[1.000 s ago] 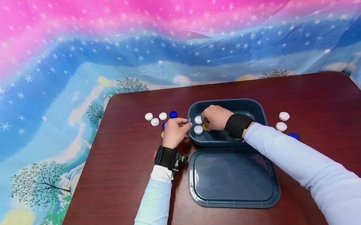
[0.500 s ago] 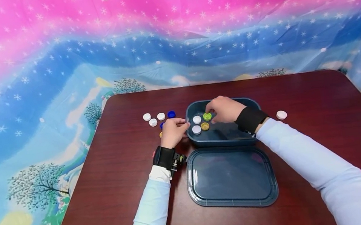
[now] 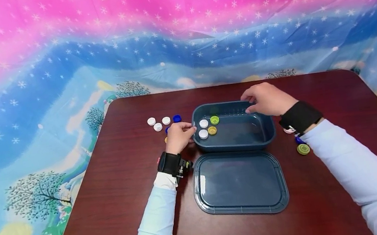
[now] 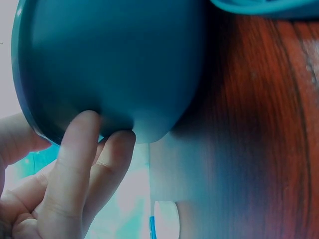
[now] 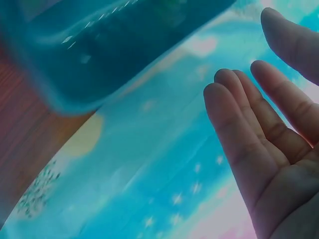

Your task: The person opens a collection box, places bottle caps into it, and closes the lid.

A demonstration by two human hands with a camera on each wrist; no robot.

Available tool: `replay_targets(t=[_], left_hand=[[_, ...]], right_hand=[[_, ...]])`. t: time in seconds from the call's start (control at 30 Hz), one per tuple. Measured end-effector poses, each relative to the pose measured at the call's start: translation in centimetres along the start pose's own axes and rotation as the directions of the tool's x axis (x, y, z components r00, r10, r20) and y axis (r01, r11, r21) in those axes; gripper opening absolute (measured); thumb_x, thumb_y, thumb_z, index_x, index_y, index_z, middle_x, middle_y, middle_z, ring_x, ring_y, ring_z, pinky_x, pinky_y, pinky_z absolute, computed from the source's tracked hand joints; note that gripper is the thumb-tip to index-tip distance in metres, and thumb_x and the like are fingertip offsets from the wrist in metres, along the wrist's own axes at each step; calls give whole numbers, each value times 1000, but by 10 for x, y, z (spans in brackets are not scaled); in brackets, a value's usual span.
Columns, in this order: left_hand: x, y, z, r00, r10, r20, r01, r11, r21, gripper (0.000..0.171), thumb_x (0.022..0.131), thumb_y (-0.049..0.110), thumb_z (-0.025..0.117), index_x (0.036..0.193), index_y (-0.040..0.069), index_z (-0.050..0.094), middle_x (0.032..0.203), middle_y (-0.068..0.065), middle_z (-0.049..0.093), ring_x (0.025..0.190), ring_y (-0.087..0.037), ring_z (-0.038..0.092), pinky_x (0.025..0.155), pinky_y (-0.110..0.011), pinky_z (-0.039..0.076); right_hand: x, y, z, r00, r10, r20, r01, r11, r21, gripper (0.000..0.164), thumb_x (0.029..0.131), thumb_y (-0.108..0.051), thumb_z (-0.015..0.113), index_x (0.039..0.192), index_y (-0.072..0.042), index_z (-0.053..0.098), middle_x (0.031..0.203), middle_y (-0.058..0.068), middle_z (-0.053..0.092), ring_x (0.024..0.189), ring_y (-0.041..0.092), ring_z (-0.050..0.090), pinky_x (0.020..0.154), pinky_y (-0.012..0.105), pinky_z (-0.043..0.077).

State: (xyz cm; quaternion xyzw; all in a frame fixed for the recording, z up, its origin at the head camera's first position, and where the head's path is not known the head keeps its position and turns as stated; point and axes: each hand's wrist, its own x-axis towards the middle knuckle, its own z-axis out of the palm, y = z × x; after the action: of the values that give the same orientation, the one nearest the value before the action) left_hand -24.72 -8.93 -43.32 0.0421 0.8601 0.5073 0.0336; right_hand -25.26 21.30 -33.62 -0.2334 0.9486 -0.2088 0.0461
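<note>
My left hand pinches the left end of the dark blue-grey plastic box. The left wrist view shows its thumb over the rim and fingers against the outer wall. Above the box's right end hovers my right hand, holding nothing; its loosely extended fingers stand apart from the box in the right wrist view. Inside, at the left, lie two white bottle caps, a green bottle cap and a yellow bottle cap.
The lid lies flat before the box. Left of the box are white caps, blue caps and a partly hidden yellow one. A green cap, a blue cap and a mostly hidden white one lie right, near my forearm.
My right hand has let go of the green cap beside the yellow one and risen to the right, out of the box. My left hand keeps its grip on the box.
</note>
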Motion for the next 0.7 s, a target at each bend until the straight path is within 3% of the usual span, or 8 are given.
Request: replay_targets(t=[0.37,0.7], left_hand=[[0,1,-1,1000,1,-10,-1,1000,-3,22,90,15,70,107,0,72,90,-13,72,62,-21,70,59,-31,58],[0,1,1,1000,4,-3,-4,1000,-15,24,90,13,70,108,-3,71,90,-14,72,60,-19,69,58,-31,58]], right_hand=[[-44,45,-19,990,136,-30,-135,991,22,35,87,-8,72,119,5,63,108,21,65,99,36,62,81,51,50],[-72,88,-6,974,228,12,-228,973,32,38,89,-6,69,122,9,59,110,29,62,100,43,59,77,53,51]])
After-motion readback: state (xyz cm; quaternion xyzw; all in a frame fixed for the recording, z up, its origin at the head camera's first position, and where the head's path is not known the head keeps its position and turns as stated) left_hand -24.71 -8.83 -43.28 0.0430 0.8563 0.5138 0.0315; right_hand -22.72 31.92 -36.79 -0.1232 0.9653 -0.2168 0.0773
